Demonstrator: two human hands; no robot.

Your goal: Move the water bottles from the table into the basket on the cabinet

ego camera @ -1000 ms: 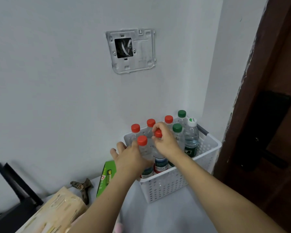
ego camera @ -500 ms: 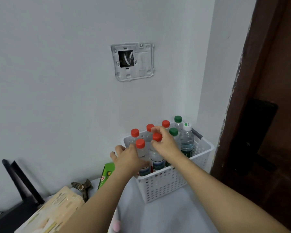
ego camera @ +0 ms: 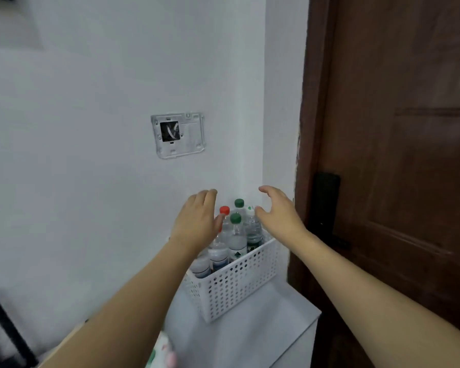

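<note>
Head view, left to right as I see it: a black object leans against the white wall at the far left, too cropped for me to identify. Higher on the wall sits an open mounting plate with a dark square hole. My left hand hovers above the left side of the basket, fingers straight and relaxed, gripping nothing. Below it the water bottles stand upright inside the white perforated basket, packed close together; I can make out one red cap and two green ones, while the left hand hides others. The basket rests on the pale cabinet, in the corner by the wall. My right hand is raised above the basket's right side, fingers loosely spread, holding nothing. A dark brown door fills the right.
</note>
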